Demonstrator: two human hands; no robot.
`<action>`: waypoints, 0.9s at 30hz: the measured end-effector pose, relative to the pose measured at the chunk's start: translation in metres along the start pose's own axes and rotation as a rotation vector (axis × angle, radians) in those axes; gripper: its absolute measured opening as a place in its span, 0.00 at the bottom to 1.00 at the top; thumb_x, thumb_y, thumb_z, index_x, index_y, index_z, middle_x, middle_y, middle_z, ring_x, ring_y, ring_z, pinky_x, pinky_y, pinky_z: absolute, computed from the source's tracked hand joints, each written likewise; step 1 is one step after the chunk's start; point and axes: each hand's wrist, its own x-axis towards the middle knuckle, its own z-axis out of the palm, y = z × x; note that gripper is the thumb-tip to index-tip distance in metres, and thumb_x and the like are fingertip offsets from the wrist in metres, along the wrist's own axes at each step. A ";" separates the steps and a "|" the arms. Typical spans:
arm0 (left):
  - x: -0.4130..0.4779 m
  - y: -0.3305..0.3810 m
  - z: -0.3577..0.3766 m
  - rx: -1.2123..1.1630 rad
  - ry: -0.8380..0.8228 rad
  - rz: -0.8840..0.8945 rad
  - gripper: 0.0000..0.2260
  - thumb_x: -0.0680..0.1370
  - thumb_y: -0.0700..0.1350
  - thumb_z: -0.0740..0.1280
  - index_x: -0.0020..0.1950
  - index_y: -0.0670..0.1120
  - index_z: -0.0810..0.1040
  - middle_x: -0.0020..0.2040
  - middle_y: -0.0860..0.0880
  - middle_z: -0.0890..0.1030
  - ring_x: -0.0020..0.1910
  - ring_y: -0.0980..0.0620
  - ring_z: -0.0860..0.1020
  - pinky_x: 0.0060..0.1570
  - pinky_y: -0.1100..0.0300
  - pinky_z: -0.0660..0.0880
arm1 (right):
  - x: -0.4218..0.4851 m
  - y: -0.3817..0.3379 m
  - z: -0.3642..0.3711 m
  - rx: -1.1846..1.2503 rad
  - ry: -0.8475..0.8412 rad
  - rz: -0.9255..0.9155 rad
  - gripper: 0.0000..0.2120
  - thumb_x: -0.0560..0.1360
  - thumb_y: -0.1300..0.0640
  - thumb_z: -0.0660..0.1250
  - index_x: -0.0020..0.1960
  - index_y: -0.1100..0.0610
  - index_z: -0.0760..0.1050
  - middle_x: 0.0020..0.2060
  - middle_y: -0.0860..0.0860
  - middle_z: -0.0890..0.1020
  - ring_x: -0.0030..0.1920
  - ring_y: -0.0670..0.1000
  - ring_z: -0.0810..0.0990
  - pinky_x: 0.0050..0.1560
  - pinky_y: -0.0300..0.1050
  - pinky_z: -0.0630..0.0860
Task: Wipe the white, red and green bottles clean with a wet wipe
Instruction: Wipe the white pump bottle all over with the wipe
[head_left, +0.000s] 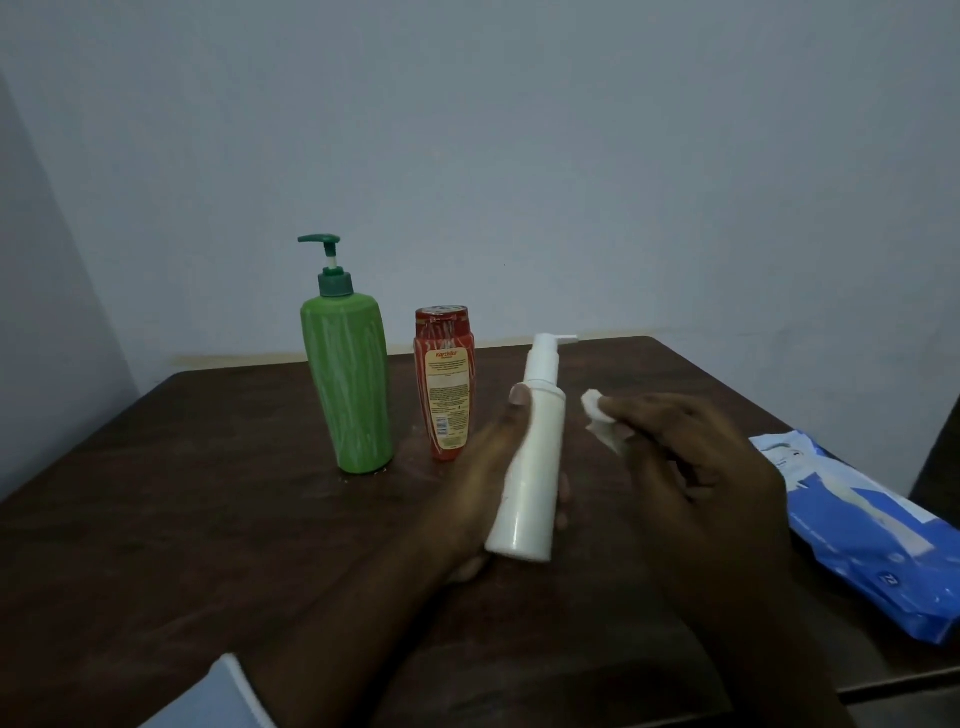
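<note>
My left hand (480, 467) grips the white pump bottle (532, 457) around its body and holds it tilted above the table, nozzle pointing away to the right. Just right of the bottle, my right hand (691, 457) pinches a crumpled white wet wipe (602, 423) between the fingertips; the wipe is a small gap from the bottle. A tall green pump bottle (350, 384) stands upright on the table at the back left. Beside it, on its right, stands a smaller red bottle (445, 384) with a yellow label, cap down.
A blue pack of wet wipes (872, 535) lies flat at the right edge of the dark wooden table (182, 519). A plain wall runs close behind the table. A dark chair back shows at the far right.
</note>
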 end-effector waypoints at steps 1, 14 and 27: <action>-0.001 0.001 0.000 -0.084 -0.030 -0.057 0.33 0.74 0.69 0.65 0.62 0.41 0.77 0.39 0.42 0.81 0.34 0.47 0.81 0.35 0.54 0.80 | -0.001 0.002 0.002 -0.023 0.030 0.011 0.12 0.75 0.62 0.64 0.56 0.54 0.79 0.50 0.50 0.80 0.50 0.37 0.76 0.52 0.26 0.70; 0.001 -0.002 0.003 -0.301 -0.014 -0.111 0.22 0.74 0.60 0.67 0.56 0.44 0.83 0.41 0.44 0.82 0.38 0.47 0.80 0.42 0.54 0.76 | -0.008 -0.015 0.010 -0.137 -0.558 -0.209 0.16 0.73 0.49 0.59 0.52 0.50 0.83 0.44 0.46 0.79 0.45 0.43 0.75 0.43 0.28 0.68; -0.002 -0.005 0.007 -0.228 -0.130 -0.063 0.25 0.79 0.63 0.62 0.67 0.47 0.81 0.47 0.42 0.82 0.41 0.45 0.80 0.42 0.51 0.78 | -0.005 -0.009 0.010 -0.184 -0.229 -0.029 0.18 0.74 0.52 0.61 0.58 0.60 0.80 0.50 0.54 0.79 0.47 0.48 0.78 0.50 0.38 0.74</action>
